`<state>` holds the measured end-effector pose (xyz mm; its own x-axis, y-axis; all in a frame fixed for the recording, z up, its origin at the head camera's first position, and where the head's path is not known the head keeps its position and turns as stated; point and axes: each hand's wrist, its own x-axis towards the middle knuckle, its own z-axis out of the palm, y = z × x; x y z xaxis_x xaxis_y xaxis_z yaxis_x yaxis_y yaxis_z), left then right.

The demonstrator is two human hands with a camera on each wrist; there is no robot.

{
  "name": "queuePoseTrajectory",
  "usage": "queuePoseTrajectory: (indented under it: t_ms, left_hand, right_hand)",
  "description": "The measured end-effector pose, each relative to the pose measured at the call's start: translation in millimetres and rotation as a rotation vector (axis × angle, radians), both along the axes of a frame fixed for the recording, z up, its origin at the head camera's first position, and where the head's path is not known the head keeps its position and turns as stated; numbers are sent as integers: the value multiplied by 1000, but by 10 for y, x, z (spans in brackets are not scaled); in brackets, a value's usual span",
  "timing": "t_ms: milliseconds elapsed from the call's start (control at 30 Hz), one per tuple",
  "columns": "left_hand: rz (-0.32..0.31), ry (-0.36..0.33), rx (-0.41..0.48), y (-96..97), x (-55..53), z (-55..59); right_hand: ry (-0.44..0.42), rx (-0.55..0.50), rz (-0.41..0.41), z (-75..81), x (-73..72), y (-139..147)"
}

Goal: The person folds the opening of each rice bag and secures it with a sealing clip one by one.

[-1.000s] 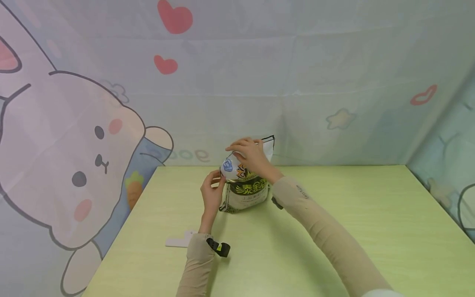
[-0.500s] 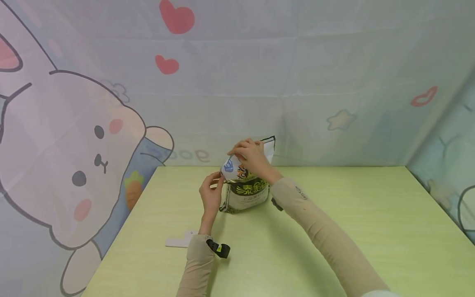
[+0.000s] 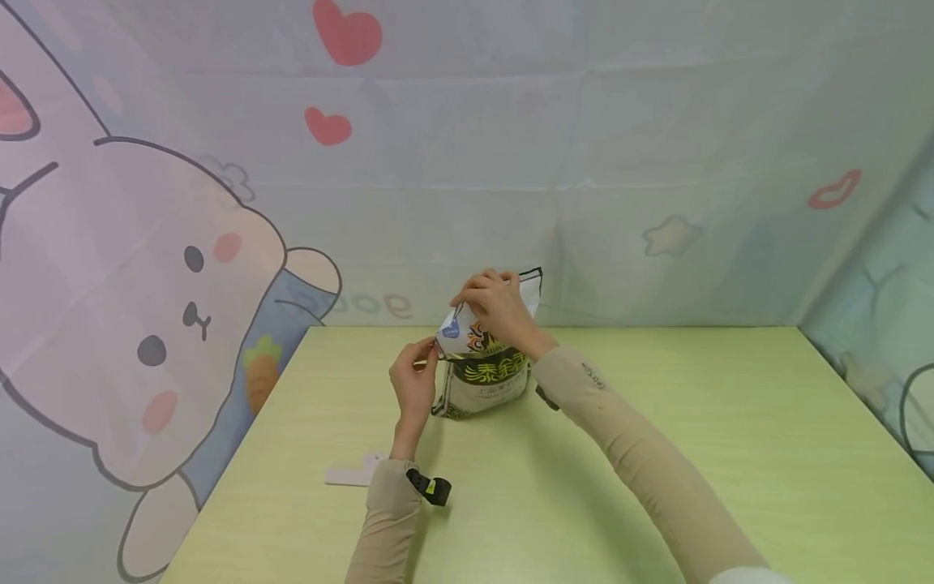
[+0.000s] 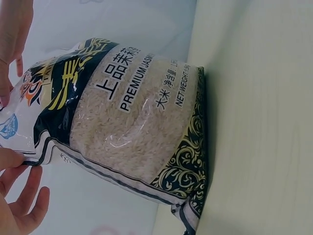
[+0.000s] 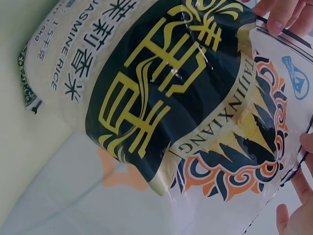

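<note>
The left hand (image 3: 413,380) is pinching the side seam (image 4: 112,176) and the right hand (image 3: 499,305) the top edge (image 3: 527,273) of a white-and-black, clear-windowed plastic rice bag (image 3: 487,388) standing below the right hand on the flat, pale-green surface (image 3: 657,438), apparently positioned but not yet released.

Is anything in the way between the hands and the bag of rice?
No, nothing that shows. The left-hand grip pinches the upper side edge of the jasmine rice bag, and the right-hand grip holds its top edge. The flat white piece lies beside the left sleeve, not between.
</note>
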<state>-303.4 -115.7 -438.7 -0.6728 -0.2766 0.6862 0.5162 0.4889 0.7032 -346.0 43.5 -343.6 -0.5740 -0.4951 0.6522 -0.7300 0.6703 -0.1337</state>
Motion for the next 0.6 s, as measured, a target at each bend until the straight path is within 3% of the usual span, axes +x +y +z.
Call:
queuePoseTrajectory:
  t_ms: [233,600]
  left_hand:
    - [9,38,-97,-49,4,23]
    - [2,120,-118,-45,-4,58]
  right_hand:
    - [22,11,6,2,-22,16]
    - [12,-12,8,9,-45,79]
